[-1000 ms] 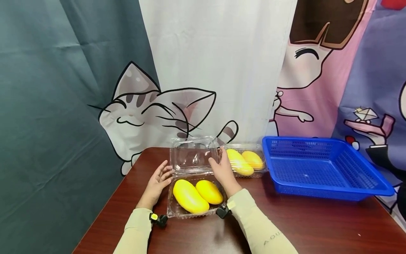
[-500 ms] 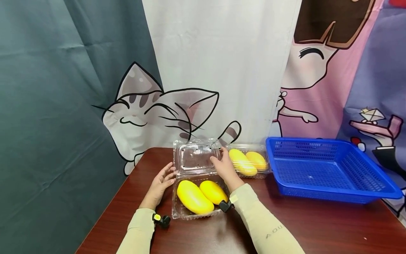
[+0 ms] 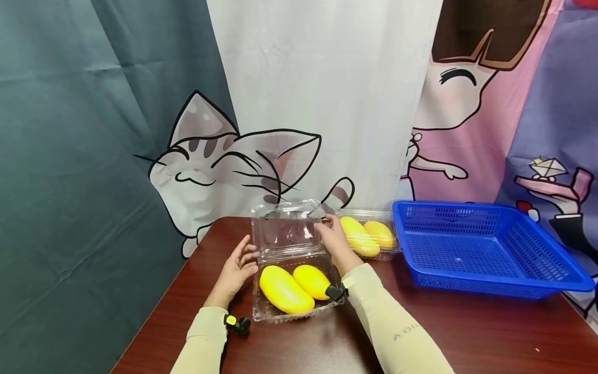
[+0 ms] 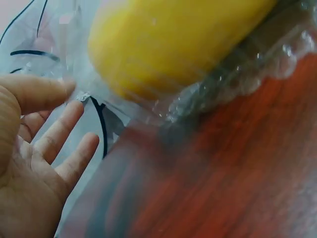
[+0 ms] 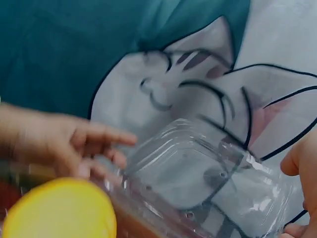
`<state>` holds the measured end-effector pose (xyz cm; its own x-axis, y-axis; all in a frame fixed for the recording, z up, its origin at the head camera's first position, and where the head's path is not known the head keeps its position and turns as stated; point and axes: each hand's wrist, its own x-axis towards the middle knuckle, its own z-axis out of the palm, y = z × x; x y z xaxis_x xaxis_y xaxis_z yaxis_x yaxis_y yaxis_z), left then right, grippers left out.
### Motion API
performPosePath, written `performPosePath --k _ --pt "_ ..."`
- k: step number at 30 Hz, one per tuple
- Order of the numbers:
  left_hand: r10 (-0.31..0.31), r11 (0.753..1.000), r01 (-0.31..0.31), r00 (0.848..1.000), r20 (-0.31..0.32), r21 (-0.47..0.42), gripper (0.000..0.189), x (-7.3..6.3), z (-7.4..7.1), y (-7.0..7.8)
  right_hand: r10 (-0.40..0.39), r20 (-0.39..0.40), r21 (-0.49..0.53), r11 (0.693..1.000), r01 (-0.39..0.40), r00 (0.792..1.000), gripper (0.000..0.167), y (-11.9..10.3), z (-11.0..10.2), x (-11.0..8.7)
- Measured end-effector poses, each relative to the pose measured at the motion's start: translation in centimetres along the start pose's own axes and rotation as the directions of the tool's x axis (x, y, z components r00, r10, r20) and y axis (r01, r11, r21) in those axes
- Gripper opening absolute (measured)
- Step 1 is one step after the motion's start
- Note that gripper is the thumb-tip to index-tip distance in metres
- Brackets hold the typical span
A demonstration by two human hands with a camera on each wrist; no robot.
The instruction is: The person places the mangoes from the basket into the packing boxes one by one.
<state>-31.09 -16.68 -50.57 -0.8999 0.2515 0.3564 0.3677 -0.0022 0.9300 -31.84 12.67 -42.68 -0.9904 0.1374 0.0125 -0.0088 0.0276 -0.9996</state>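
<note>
A clear plastic clamshell box (image 3: 261, 313) lies on the table with its lid (image 3: 287, 231) raised at the back. Two yellow mangoes (image 3: 285, 291) fill its base, the left one larger. At the lid's right edge my right hand (image 3: 334, 236) holds the rim, thumb on the inner side and fingers on the outer. In the right wrist view, the thumb and fingers stand either side of the lid's corner. My left hand (image 3: 235, 272) is beside the box's left side near the hinge, its fingers (image 4: 79, 153) spread and relaxed, holding nothing.
Behind my right hand stands a second clear box (image 3: 385, 254) with two mangoes under its closed lid. Right of it is a blue plastic basket (image 3: 448, 288). A printed curtain (image 3: 327, 93) hangs along the far edge of the brown table (image 3: 467, 332).
The lid leans back, then tips a little more upright again. My right hand shifts slightly up and right along its edge. The left hand stays nearly still beside the box.
</note>
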Motion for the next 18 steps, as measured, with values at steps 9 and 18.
performPosePath --k 9,18 --pt "-0.045 0.985 0.034 0.997 0.063 0.171 0.052 0.0 -1.0 3.5 -0.149 -0.003 0.019 0.989 0.149 0.989 0.041 -0.3 -1.9 -2.8" --pt "-0.452 0.868 0.357 0.855 0.253 0.345 0.078 -1.3 -0.9 11.1 -0.311 0.038 -0.221 0.924 0.312 0.95 0.03 0.3 -3.1 -7.3"
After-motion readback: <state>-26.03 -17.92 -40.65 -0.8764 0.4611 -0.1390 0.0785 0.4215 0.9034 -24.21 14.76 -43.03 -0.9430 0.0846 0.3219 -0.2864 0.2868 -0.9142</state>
